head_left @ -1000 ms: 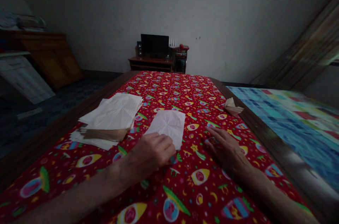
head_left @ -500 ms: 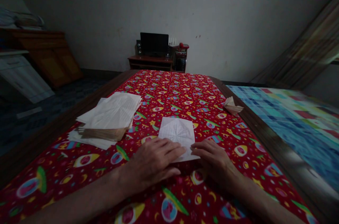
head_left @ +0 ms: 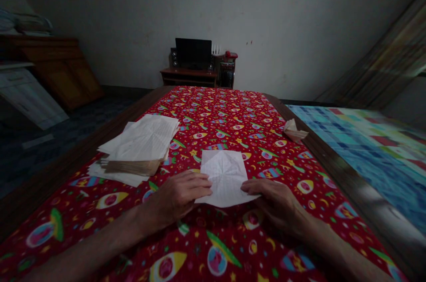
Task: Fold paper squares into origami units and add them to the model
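A white square sheet of paper (head_left: 223,175) with crease lines meeting near its middle lies on the red patterned cloth in front of me. My left hand (head_left: 186,191) grips its near left corner, the fingers on top and the thumb hidden. At the near right corner, my right hand (head_left: 271,193) pinches the paper with its fingers together. The near edge between the hands bows slightly up off the cloth. To the left sits a stack of creased paper sheets (head_left: 141,140), printed with faint lines. A folded paper piece (head_left: 294,131) stands at the cloth's right edge.
The red cloth (head_left: 226,117) covers a dark wooden table (head_left: 328,157). Beyond its far end a monitor (head_left: 193,53) with speakers stands on a low desk. A bed with a blue checked cover (head_left: 336,140) is at the right. Wooden cabinets (head_left: 63,66) stand at the left.
My left hand has moved left, from over the paper's middle to its near left corner. More of the sheet shows, and its near edge now lifts a little. My right hand stays at the right corner.
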Action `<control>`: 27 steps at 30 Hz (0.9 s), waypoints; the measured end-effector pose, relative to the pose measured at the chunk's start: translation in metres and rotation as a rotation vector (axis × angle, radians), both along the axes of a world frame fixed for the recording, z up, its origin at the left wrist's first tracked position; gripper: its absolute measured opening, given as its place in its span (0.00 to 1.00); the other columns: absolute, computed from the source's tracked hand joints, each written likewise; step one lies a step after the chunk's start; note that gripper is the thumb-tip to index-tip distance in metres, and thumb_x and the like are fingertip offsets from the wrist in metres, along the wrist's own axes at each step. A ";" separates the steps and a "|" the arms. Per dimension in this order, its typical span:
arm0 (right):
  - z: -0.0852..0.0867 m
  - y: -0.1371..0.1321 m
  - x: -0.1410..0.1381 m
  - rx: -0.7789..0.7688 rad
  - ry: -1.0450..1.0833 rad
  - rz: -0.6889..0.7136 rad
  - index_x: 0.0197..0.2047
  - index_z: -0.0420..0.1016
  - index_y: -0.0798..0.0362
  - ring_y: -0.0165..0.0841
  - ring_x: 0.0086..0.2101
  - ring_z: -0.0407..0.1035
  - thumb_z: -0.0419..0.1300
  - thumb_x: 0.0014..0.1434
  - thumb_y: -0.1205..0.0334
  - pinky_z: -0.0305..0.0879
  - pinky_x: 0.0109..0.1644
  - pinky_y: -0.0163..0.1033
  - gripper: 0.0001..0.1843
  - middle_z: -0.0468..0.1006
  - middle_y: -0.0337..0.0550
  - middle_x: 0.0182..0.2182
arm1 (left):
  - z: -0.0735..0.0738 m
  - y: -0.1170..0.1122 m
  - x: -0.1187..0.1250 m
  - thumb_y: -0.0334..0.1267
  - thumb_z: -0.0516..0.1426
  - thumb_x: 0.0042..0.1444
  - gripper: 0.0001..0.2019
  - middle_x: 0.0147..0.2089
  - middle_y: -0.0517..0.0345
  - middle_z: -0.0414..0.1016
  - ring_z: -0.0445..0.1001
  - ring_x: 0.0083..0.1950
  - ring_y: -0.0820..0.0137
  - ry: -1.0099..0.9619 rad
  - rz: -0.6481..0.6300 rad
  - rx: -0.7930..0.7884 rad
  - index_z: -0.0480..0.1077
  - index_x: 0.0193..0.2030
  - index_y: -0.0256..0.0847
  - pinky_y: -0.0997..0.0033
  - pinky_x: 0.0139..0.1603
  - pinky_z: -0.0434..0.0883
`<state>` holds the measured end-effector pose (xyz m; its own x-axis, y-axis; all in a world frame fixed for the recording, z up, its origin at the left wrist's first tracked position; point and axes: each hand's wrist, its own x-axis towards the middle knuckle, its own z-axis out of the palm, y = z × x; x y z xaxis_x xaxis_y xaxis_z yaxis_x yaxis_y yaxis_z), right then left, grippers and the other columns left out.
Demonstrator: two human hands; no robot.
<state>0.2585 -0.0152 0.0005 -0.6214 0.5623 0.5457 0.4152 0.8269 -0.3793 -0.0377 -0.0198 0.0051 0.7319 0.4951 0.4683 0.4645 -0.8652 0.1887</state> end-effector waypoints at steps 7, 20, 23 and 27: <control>0.006 0.001 0.000 0.004 -0.132 0.034 0.54 0.68 0.54 0.39 0.49 0.71 0.53 0.55 0.73 0.69 0.51 0.48 0.22 0.76 0.53 0.48 | -0.004 -0.007 -0.001 0.25 0.49 0.58 0.16 0.49 0.52 0.78 0.75 0.51 0.67 -0.003 -0.008 -0.010 0.72 0.47 0.40 0.63 0.52 0.72; 0.003 0.000 -0.001 -0.029 -0.019 0.069 0.44 0.72 0.50 0.35 0.37 0.74 0.50 0.61 0.69 0.70 0.43 0.40 0.13 0.80 0.46 0.36 | -0.012 -0.001 0.000 0.30 0.52 0.61 0.10 0.42 0.53 0.79 0.76 0.45 0.69 -0.190 0.073 -0.139 0.73 0.45 0.40 0.65 0.49 0.72; 0.002 0.000 -0.007 -0.181 0.017 -0.115 0.35 0.74 0.52 0.31 0.27 0.71 0.50 0.62 0.65 0.67 0.32 0.34 0.11 0.77 0.42 0.27 | -0.010 0.001 0.006 0.35 0.52 0.62 0.09 0.37 0.55 0.78 0.76 0.40 0.68 -0.209 0.245 -0.239 0.74 0.38 0.39 0.70 0.42 0.71; -0.001 0.008 -0.014 -0.493 0.057 -0.354 0.24 0.68 0.54 0.27 0.21 0.62 0.51 0.62 0.57 0.56 0.23 0.30 0.16 0.69 0.35 0.19 | -0.004 0.011 0.018 0.40 0.51 0.60 0.15 0.22 0.62 0.69 0.68 0.25 0.73 -0.144 0.566 -0.389 0.68 0.24 0.38 0.75 0.27 0.61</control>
